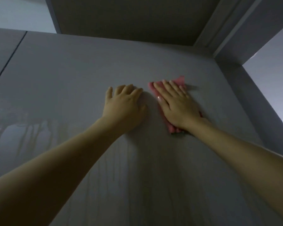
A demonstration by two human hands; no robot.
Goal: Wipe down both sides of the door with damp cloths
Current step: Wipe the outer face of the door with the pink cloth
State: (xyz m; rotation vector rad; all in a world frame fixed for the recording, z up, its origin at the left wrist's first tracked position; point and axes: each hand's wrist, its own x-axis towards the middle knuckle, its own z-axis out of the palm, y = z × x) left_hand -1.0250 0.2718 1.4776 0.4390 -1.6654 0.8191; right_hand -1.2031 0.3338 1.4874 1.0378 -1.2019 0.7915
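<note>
While streaked wet, grey door (88, 70) bears pink cloth (173, 88) under right hand (178, 108).

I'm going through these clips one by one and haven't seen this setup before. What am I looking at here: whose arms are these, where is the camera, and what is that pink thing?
There is no machine here. A person wears one wide-angle camera on the head, so you see their own two bare arms reaching up and forward. The big grey surface is a door, seen from close by and tilted upward; its top edge and the frame show above. The right hand lies flat on a pink cloth, pressing it against the door. The left hand rests beside it, apart from the pink cloth; I cannot tell whether there is a cloth under it. Dark streaks run down the door below the hands, likely water.
</note>
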